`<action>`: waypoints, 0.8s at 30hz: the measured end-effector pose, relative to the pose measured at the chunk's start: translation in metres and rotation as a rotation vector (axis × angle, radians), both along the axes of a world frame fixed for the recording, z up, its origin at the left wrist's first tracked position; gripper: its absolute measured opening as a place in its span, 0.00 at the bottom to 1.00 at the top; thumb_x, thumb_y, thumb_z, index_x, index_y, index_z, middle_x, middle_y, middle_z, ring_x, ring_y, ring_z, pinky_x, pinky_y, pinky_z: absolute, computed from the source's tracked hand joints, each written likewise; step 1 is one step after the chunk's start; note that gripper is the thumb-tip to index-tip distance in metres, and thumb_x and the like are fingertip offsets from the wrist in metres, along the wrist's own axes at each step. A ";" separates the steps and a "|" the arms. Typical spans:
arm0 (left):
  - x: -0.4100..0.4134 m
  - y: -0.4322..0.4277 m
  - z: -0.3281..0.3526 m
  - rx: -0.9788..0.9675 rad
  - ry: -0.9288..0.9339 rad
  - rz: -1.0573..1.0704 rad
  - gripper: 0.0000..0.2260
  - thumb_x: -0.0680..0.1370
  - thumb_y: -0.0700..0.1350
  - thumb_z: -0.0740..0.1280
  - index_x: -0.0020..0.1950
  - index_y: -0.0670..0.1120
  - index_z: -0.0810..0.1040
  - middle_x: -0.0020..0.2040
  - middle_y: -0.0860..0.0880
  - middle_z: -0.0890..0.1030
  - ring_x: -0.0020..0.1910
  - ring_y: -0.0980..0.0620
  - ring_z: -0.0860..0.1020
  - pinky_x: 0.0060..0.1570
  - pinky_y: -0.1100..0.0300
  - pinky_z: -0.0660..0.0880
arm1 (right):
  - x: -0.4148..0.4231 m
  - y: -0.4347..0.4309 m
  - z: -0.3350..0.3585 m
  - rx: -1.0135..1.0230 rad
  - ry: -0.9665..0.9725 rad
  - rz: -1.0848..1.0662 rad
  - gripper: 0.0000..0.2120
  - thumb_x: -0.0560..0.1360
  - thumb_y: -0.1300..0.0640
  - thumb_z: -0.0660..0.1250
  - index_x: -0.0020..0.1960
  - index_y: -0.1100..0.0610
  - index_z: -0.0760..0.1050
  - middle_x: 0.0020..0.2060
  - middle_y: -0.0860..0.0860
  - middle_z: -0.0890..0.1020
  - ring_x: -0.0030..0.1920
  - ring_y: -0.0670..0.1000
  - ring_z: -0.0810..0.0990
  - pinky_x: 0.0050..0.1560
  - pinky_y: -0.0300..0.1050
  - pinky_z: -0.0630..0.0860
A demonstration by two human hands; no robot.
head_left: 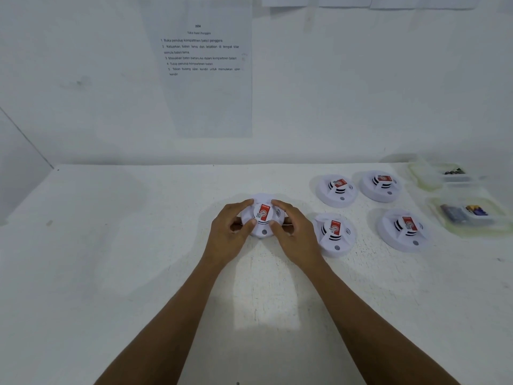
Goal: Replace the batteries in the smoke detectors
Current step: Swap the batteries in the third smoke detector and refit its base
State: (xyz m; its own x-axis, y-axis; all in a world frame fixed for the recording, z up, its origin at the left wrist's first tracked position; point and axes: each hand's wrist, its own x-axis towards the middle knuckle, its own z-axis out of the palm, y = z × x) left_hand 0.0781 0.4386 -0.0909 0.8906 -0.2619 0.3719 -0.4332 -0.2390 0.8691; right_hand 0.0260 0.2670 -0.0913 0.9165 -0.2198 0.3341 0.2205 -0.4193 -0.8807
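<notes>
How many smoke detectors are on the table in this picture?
5. One smoke detector is held between both hands at the centre. Four others lie to its right: near-left, near-right, far-left, far-right. None seems hidden.

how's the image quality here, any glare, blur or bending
Head view: soft, even light, with a brighter patch on the table between the forearms; faint shadows beside the detector in both hands; wide-angle bending at the edges; the wall sheet is readable but soft; the far-right plastic containers are washed out and blurred.
</notes>
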 end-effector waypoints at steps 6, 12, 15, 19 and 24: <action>0.000 0.000 0.000 0.005 0.010 0.001 0.18 0.76 0.48 0.69 0.66 0.49 0.73 0.61 0.49 0.78 0.57 0.56 0.78 0.56 0.67 0.75 | 0.000 0.001 0.000 0.000 0.023 -0.010 0.20 0.78 0.58 0.68 0.69 0.50 0.72 0.61 0.48 0.79 0.58 0.44 0.79 0.54 0.41 0.80; -0.003 0.001 0.002 0.007 0.020 0.005 0.19 0.77 0.47 0.69 0.67 0.47 0.74 0.61 0.48 0.79 0.58 0.53 0.78 0.57 0.63 0.77 | -0.001 0.001 0.001 0.008 0.027 -0.019 0.20 0.77 0.58 0.68 0.68 0.50 0.72 0.61 0.47 0.79 0.58 0.44 0.78 0.54 0.36 0.78; -0.004 0.000 0.004 0.007 0.033 0.015 0.19 0.76 0.46 0.69 0.67 0.46 0.74 0.61 0.48 0.79 0.58 0.53 0.78 0.57 0.61 0.77 | -0.001 0.001 0.001 0.007 0.025 -0.015 0.19 0.78 0.57 0.68 0.68 0.48 0.72 0.60 0.47 0.79 0.58 0.44 0.79 0.54 0.37 0.78; -0.004 0.000 0.005 0.020 0.035 0.023 0.19 0.76 0.46 0.69 0.67 0.46 0.74 0.61 0.47 0.79 0.57 0.52 0.79 0.57 0.61 0.77 | 0.000 0.001 -0.001 0.011 0.027 -0.010 0.20 0.78 0.58 0.68 0.68 0.49 0.72 0.61 0.48 0.79 0.59 0.45 0.79 0.54 0.38 0.79; -0.004 -0.001 0.005 0.026 0.040 0.025 0.17 0.77 0.45 0.68 0.65 0.47 0.74 0.61 0.48 0.79 0.57 0.53 0.78 0.58 0.62 0.76 | 0.000 0.001 0.000 0.012 0.038 -0.013 0.20 0.78 0.58 0.68 0.68 0.47 0.71 0.61 0.48 0.79 0.58 0.45 0.79 0.54 0.37 0.79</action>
